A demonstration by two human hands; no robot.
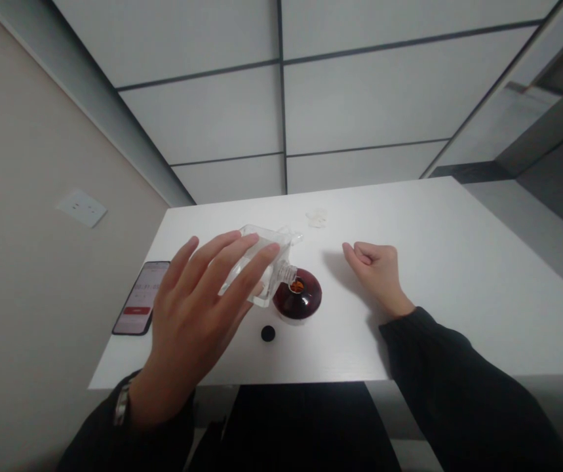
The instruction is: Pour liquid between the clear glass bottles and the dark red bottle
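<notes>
With the left grip (197,311), I am grasping a clear glass bottle (272,280), its threaded neck leaning over the round dark-red bottle (301,301); right of that round bottle, I am holding the right grip (375,267) clenched.

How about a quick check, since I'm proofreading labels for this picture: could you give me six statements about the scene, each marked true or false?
1. The left hand holds a clear bottle, its neck close to the opening of a round dark red container. True.
2. A phone and a small black cap lie on the table. True.
3. The clear bottle stands upright. False: it is tilted, neck toward the container.
4. The right hand is closed in a fist. True.
5. The cap covers the container's opening. False: it lies on the table, nearer the person.
6. The phone lies right of the container. False: it lies left.
</notes>
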